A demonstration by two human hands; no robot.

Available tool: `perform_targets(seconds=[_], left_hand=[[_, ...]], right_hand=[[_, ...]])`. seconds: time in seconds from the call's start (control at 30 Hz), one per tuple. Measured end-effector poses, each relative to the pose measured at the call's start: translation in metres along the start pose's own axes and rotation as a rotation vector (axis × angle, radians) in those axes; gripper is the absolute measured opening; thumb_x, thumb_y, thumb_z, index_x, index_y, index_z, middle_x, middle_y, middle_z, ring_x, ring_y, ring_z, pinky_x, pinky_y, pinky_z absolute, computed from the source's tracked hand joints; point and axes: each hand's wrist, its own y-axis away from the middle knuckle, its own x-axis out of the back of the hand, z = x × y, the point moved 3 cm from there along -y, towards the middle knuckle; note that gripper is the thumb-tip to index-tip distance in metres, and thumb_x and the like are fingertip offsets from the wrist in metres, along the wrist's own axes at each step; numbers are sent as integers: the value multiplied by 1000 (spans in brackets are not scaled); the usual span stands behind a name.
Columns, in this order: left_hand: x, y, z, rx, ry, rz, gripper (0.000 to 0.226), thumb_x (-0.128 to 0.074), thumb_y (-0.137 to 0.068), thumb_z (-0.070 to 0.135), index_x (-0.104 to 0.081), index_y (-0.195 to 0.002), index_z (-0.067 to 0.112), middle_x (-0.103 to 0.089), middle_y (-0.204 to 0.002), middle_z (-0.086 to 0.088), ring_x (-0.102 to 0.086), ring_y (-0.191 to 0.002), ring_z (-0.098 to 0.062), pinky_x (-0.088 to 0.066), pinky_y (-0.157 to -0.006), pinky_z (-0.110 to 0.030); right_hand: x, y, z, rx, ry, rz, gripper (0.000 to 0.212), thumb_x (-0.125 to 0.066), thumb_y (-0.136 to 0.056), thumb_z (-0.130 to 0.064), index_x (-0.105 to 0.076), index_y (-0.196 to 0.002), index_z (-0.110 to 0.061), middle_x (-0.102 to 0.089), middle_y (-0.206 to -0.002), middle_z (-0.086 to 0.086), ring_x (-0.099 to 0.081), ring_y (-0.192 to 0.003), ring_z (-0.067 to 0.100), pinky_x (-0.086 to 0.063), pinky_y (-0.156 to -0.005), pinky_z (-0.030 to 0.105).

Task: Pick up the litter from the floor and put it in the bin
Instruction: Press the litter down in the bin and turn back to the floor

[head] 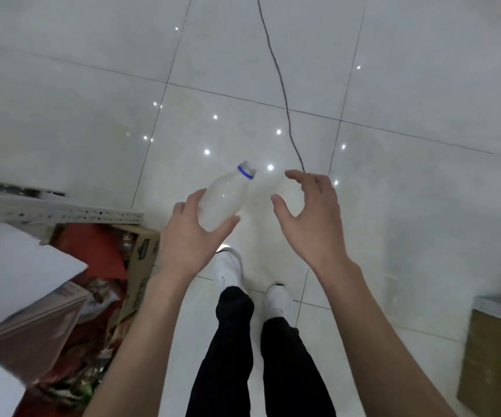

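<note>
Hands out in front and apart: left hand (189,233) curled round the lower half of a plastic bottle (225,203), right hand (309,218) spread, holding nothing, near the bottle but not touching. Below, white tiled floor (92,115), with an open cardboard box (144,260) of red wrappers at the left. Bottle tilted in the air, blue-ringed neck pointing away; thin dark cable (282,85) across the tiles beyond.

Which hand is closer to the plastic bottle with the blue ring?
Left. The left hand holds the bottle around its lower body. The right hand hovers apart on the bottle's right side, fingers spread, touching nothing.
</note>
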Motion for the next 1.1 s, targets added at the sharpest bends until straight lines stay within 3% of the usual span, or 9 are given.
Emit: perform_targets(seconds=[0.2,0.43,0.6,0.77,0.97,1.1], left_hand=[[64,87,90,-121,197,-26,70,-70,-68,70,-49,-127,40,-59,-114,14,-58,-105,-6,-51,-92,-37],[100,200,151,-282,190,-130,61,-72,-75,57,-48,-127,35,-55,-115,15,-55,-103,-4,-37,-76,-13],[92,268,151,-405,179,-307,57,-72,-76,58,-50,-123,35,-57,-112,19,-58,-101,0,-48,-82,-25],[76,342,156,-526,76,-453,45,-72,-78,53,-49,-113,37,-55,-101,24,-53,-90,17,-39,-69,-12],[35,449,163,-674,-55,-626,48,-72,-75,58,-47,-112,41,-57,-107,21,-55,-98,7,-45,-77,-22],[-9,540,159,-775,-136,-756,54,-72,-76,57,-43,-119,41,-56,-111,24,-54,-100,10,-42,-79,-20]], right_hand=[[122,75,-58,-69,-172,204,44,-64,-88,-39,-54,-130,-33,-46,-124,-14,-49,-116,7,-45,-101,37],[202,196,-86,-149,-285,398,42,-66,-88,-40,-54,-128,-37,-46,-122,-19,-49,-117,4,-44,-102,36],[219,306,-71,-207,-270,563,43,-69,-88,-36,-56,-128,-31,-50,-123,-13,-51,-116,7,-45,-101,31],[227,406,-46,-308,-234,695,45,-69,-88,-36,-56,-130,-24,-51,-123,-6,-52,-115,9,-46,-101,36],[241,544,-5,-483,-276,906,45,-68,-88,-35,-56,-130,-25,-52,-124,-6,-52,-114,9,-45,-102,35],[238,650,30,-633,-336,1032,44,-68,-89,-37,-55,-130,-28,-50,-124,-10,-51,-115,7,-44,-102,34]])
